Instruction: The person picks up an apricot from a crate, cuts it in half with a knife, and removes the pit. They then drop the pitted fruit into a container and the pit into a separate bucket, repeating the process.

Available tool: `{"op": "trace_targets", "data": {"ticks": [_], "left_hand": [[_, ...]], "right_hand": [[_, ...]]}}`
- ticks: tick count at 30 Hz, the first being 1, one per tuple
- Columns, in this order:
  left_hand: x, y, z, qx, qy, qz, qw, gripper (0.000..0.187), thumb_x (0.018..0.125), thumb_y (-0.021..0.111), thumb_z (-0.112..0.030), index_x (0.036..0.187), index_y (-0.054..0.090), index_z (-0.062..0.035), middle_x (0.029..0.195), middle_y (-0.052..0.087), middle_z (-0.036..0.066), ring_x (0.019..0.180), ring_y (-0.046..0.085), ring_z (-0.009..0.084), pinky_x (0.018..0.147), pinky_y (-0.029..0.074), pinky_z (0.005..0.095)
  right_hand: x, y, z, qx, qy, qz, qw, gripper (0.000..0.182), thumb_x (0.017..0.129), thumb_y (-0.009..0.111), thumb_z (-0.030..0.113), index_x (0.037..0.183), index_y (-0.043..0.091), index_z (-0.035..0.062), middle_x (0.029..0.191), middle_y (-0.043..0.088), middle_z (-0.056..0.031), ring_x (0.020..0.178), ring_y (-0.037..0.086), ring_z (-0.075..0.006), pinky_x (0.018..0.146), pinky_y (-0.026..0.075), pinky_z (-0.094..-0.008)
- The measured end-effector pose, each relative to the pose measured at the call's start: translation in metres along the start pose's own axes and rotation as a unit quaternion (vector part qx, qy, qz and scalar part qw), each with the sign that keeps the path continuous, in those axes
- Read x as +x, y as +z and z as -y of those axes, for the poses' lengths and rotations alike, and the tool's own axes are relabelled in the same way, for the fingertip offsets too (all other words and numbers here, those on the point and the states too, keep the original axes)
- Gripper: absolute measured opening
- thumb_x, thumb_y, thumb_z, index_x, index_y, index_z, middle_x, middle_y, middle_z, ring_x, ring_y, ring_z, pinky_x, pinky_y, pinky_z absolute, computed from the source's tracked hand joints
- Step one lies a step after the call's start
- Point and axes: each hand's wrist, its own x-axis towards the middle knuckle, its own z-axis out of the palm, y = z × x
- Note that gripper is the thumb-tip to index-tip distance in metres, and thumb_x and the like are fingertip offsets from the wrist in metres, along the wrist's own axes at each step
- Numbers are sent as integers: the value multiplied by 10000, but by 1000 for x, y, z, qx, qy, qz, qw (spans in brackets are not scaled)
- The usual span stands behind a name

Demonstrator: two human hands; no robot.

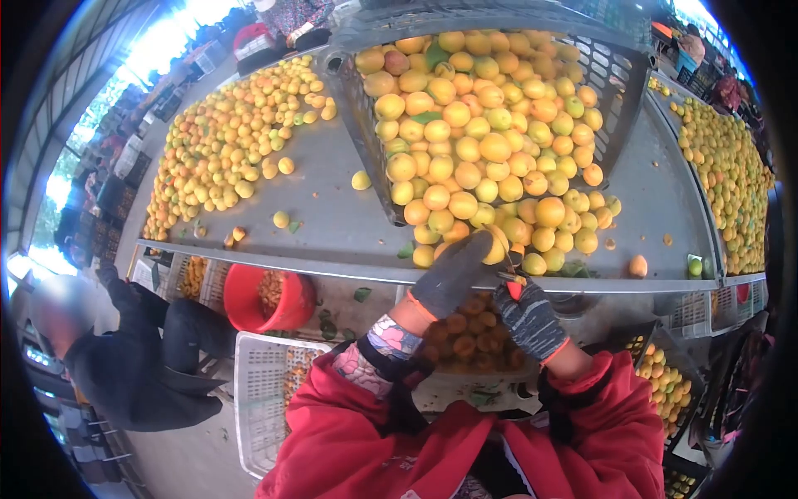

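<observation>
My left hand, in a dark grey glove, is closed around a yellow apricot at the front edge of the metal table. Close beside it, my right hand, in a striped grey glove, grips a small tool with a red handle. The tool's thin tip points toward the apricot; its exact kind is too small to tell, as is whether it touches the fruit. Just beyond both hands, a heap of apricots spills from a tipped dark plastic crate.
More apricots lie on the metal table at left. Below its edge are a red bucket, a white crate and a container of apricot halves. A person in dark clothes sits at left. Another apricot-covered table is at right.
</observation>
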Motion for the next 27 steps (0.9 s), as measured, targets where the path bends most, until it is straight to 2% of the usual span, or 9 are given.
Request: {"op": "trace_targets", "data": {"ticks": [4, 6, 7, 9, 15, 18, 20, 22, 27], "left_hand": [[-7, -9, 17, 300, 152, -37, 941, 483, 1044, 435, -384, 1298, 519, 19, 1216, 611, 128, 1163, 580, 271, 971, 492, 371], [1, 7, 27, -11, -41, -41, 998, 547, 1048, 387, -431, 1307, 518, 32, 1249, 602, 127, 1160, 572, 251, 989, 471, 353], [4, 14, 28, -169, -138, -39, 975, 580, 1050, 363, -455, 1312, 518, 39, 1265, 598, 127, 1158, 569, 241, 998, 461, 344], [4, 30, 13, -227, -134, -41, 964, 622, 1035, 334, -518, 1284, 551, 8, 1154, 646, 86, 998, 605, 177, 856, 490, 304], [2, 31, 10, -236, -156, -37, 958, 630, 1031, 313, -542, 1237, 575, -7, 1074, 666, 60, 881, 623, 145, 782, 512, 280], [5, 25, 5, -53, -93, -48, 993, 636, 1023, 333, -552, 1216, 567, 8, 1109, 655, 108, 963, 633, 205, 857, 516, 339], [5, 13, -1, -78, -81, -42, 993, 624, 1011, 367, -556, 1201, 564, 5, 1097, 653, 129, 965, 647, 237, 856, 528, 373], [1, -5, 2, -312, -122, -29, 942, 585, 996, 421, -549, 1174, 569, -12, 1024, 659, 121, 879, 664, 241, 779, 552, 383], [-5, -3, -7, -151, -160, 68, 973, 469, 967, 537, -358, 1291, 503, -20, 1041, 638, 104, 830, 642, 209, 754, 542, 342]], "right_hand": [[-2, 5, -7, -47, 18, 1, 999, 376, 890, 634, 131, 1192, 554, -80, 956, 649, -284, 900, 629, -448, 750, 508, -453], [-3, 12, -5, -24, -18, -45, 999, 406, 892, 631, 129, 1226, 536, -82, 966, 647, -286, 907, 623, -453, 754, 507, -452], [-3, 14, -9, -11, -17, -44, 999, 417, 893, 629, 129, 1240, 528, -81, 969, 647, -286, 912, 621, -456, 757, 507, -452], [-2, 17, -17, 14, -14, -42, 999, 441, 897, 625, 129, 1268, 512, -78, 975, 647, -287, 920, 617, -461, 763, 506, -452], [2, 5, 7, 11, 22, -33, 999, 349, 894, 634, 132, 1183, 569, -52, 980, 651, -279, 921, 632, -439, 749, 505, -452], [-2, -2, 6, -70, -23, -37, 997, 186, 914, 609, 157, 961, 653, -17, 784, 651, -189, 741, 633, -343, 672, 487, -415], [-6, -16, 16, -16, -20, -30, 999, 223, 895, 659, 165, 1010, 646, -25, 880, 670, -208, 817, 661, -338, 710, 508, -405], [-8, -27, 24, 60, -31, -41, 997, 264, 884, 691, 177, 1044, 644, -28, 921, 686, -192, 843, 676, -306, 730, 521, -386], [7, -44, 25, 154, -30, -31, 987, 395, 875, 724, 205, 1187, 617, -12, 1030, 677, -110, 911, 648, -208, 794, 518, -343]]}}
